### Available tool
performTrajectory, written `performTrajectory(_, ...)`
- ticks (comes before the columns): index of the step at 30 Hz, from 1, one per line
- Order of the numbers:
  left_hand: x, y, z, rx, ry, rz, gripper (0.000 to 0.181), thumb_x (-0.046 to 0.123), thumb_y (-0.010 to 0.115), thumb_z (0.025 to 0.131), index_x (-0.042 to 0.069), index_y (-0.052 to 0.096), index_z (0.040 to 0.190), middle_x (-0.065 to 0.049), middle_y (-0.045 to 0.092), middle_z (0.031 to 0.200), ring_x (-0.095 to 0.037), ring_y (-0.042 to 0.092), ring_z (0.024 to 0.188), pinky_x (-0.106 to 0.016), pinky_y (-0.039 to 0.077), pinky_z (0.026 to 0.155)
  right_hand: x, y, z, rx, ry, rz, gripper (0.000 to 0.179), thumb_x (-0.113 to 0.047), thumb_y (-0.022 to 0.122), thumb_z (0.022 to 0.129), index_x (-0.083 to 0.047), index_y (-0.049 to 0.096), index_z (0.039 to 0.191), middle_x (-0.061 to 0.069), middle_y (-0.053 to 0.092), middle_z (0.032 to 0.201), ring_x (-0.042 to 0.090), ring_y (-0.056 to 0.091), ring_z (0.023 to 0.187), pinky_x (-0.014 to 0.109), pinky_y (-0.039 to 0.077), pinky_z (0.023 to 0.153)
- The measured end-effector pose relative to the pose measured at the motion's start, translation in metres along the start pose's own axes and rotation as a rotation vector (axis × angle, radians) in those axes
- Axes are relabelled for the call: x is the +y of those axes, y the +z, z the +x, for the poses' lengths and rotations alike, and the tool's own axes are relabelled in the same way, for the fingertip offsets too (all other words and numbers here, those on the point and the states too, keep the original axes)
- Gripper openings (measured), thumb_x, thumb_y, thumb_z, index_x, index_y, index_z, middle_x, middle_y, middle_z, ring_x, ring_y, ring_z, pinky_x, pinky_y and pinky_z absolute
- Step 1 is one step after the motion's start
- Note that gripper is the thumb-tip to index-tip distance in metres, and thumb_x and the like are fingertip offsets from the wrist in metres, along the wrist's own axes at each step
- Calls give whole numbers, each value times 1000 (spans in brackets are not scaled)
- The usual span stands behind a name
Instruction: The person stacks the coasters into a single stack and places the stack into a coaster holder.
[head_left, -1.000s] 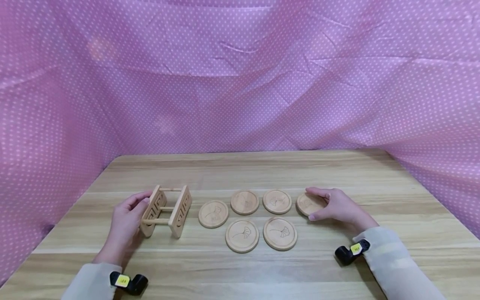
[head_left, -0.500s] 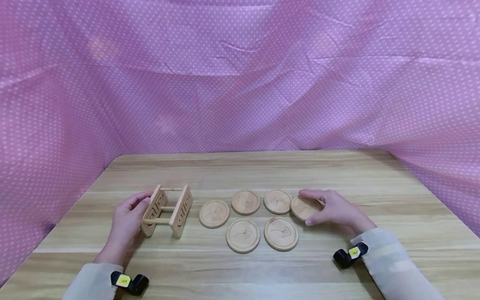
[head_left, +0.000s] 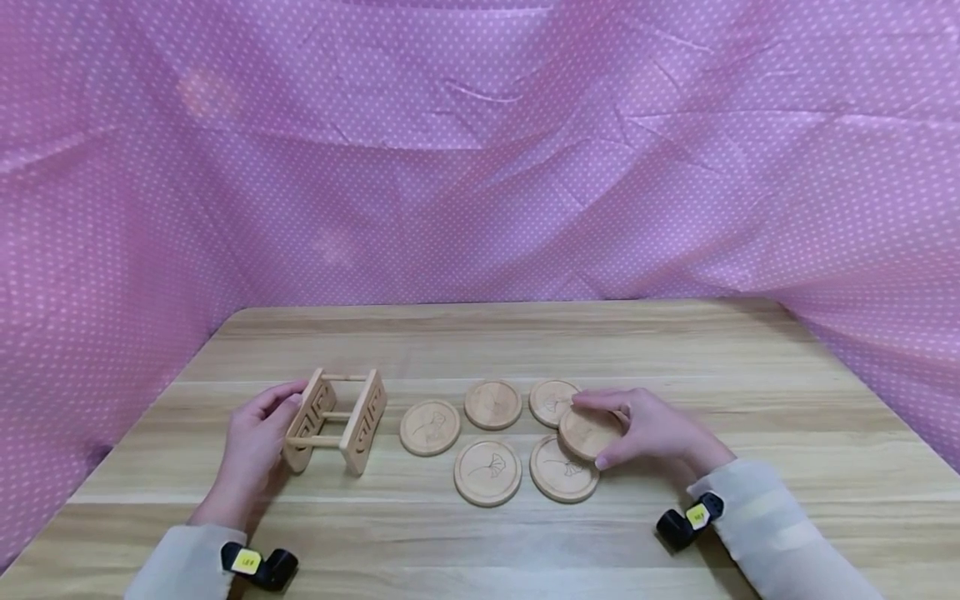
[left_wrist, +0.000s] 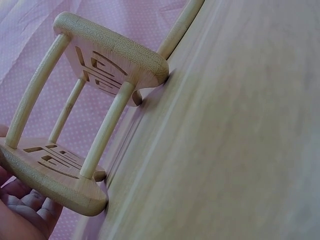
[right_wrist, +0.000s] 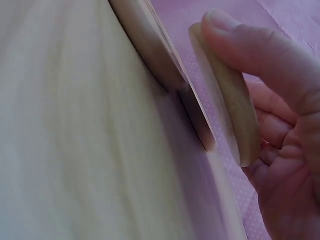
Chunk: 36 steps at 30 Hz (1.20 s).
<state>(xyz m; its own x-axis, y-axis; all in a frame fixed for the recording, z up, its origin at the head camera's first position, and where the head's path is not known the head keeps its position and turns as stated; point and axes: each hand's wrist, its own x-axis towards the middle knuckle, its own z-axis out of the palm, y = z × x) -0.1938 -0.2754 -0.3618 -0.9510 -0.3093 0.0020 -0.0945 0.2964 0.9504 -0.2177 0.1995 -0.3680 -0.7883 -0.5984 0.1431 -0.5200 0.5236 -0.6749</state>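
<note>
My left hand [head_left: 255, 433] grips the left side panel of a small wooden coaster rack [head_left: 333, 421], which stands on the table with its cut-out panels joined by round rods. In the left wrist view the rack [left_wrist: 112, 55] shows close up, the fingers [left_wrist: 30, 200] behind its near panel. My right hand [head_left: 652, 429] pinches a round wooden coaster [head_left: 588, 432] by its edge, thumb and fingers on opposite sides. The right wrist view shows this held coaster [right_wrist: 227, 95] raised off the table and tilted. In the head view it overlaps two coasters lying below it.
Several coasters with engraved leaf designs lie flat between the hands: one coaster [head_left: 430, 427] beside the rack, another coaster [head_left: 492, 405] at the back, and a front coaster [head_left: 487, 472]. A pink dotted cloth [head_left: 480, 167] hangs behind the wooden table [head_left: 375, 542].
My right hand has moved left with the coaster, lifting it from the right end of the row to over two other coasters. The left hand and rack stay in place.
</note>
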Motion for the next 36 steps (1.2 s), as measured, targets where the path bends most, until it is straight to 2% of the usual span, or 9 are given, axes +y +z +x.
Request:
performTrajectory(7, 2, 1, -4, 18, 5, 19, 42, 36, 49, 92, 12, 52, 127, -5, 51, 125, 0, 51, 95, -10, 48, 75, -5, 8, 3, -44, -44, 1, 80, -36, 82, 58, -10, 52, 127, 6, 52, 131, 29, 44, 123, 50, 27, 105)
performTrajectory(14, 1, 2, -6, 27, 6, 55, 42, 37, 47, 93, 13, 52, 127, -7, 50, 128, -2, 50, 98, -10, 47, 75, -12, 18, 4, -90, -25, 33, 82, -37, 82, 55, -14, 52, 128, 1, 51, 133, 26, 43, 124, 50, 25, 106)
performTrajectory(19, 0, 3, -8, 30, 6, 33, 41, 36, 49, 92, 13, 53, 126, -6, 52, 125, 0, 51, 95, -11, 48, 75, -17, 24, 5, -111, -41, 36, 83, -41, 82, 54, -15, 52, 127, -2, 51, 132, 22, 44, 123, 48, 26, 107)
performTrajectory(22, 0, 3, -9, 34, 9, 45, 41, 36, 48, 92, 13, 53, 126, -6, 52, 126, -1, 51, 96, -11, 47, 75, -18, 26, 5, -131, -50, 71, 82, -39, 82, 55, -14, 52, 127, 0, 50, 133, 20, 43, 123, 40, 26, 108)
performTrajectory(27, 1, 4, -11, 30, -1, 71, 42, 37, 45, 94, 14, 50, 129, -10, 47, 133, -12, 49, 108, -14, 47, 79, -18, 29, 5, -163, -66, 126, 80, -35, 83, 56, -12, 53, 127, 4, 50, 133, 18, 43, 123, 25, 25, 109)
performTrajectory(32, 1, 4, -12, 28, -9, 61, 43, 38, 45, 93, 15, 49, 129, -10, 46, 134, -18, 47, 113, -17, 49, 81, -18, 29, 4, -175, -92, 99, 80, -35, 83, 56, -12, 53, 126, 6, 50, 133, 20, 43, 123, 27, 26, 109)
performTrajectory(36, 1, 4, -13, 27, -2, 58, 43, 38, 45, 93, 14, 49, 129, -11, 46, 134, -15, 48, 110, -18, 49, 82, -20, 29, 4, -182, -74, 72, 82, -37, 83, 54, -14, 54, 126, 3, 50, 134, 19, 43, 124, 35, 26, 109)
